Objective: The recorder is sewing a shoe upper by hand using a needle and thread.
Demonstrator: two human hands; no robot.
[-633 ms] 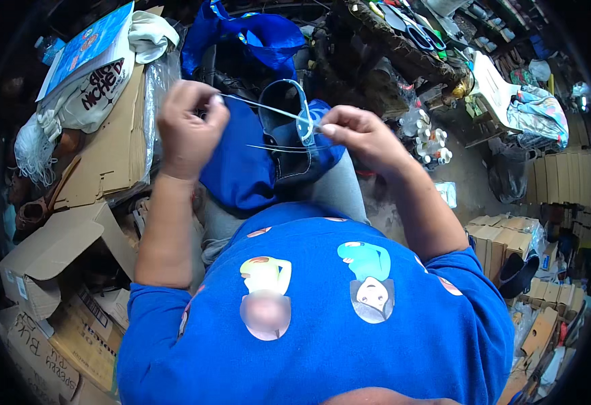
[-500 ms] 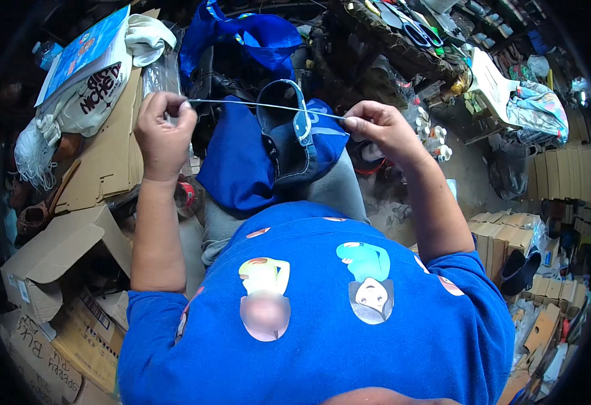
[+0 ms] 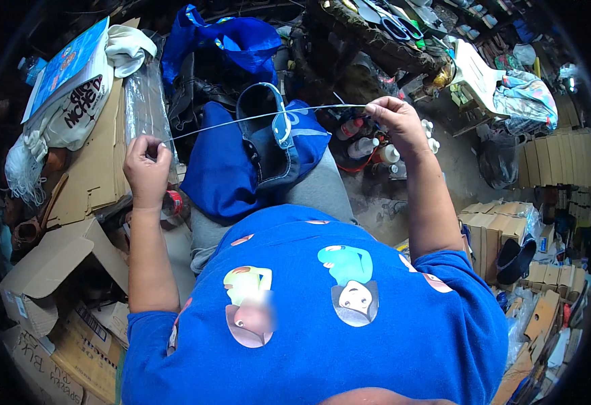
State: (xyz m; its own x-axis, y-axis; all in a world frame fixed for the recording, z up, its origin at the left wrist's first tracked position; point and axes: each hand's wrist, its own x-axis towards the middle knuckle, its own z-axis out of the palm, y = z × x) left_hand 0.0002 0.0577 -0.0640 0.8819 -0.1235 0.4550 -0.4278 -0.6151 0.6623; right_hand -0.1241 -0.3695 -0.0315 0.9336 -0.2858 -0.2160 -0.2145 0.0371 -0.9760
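Note:
A pale thread [image 3: 221, 124] is stretched nearly straight between my two hands, above my lap. My left hand [image 3: 148, 169] pinches its left end with curled fingers. At the other end my right hand [image 3: 400, 121] holds it between thumb and forefinger, a little higher. A thin dark sliver sticks up from the thread near the right fingers; its kind is unclear. Below the thread, a dark blue denim-like shoe [image 3: 278, 169] with white stitching and a buckled strap rests on a blue cloth [image 3: 218, 175] over my grey-clad legs. Neither hand touches the shoe.
Flattened cardboard [image 3: 99, 155] and an open carton [image 3: 59, 256] lie at left. Ahead sits a shiny blue bag [image 3: 241, 50]. Several bottles [image 3: 363, 146] stand right of my knees, below a cluttered bench holding scissors [image 3: 397, 28]. A white chair [image 3: 474, 74] stands far right.
My hands have moved farther apart, lengthening the stretch of thread between them. The left hand has come lower and left, the right hand slightly right. The whole view has shifted a little.

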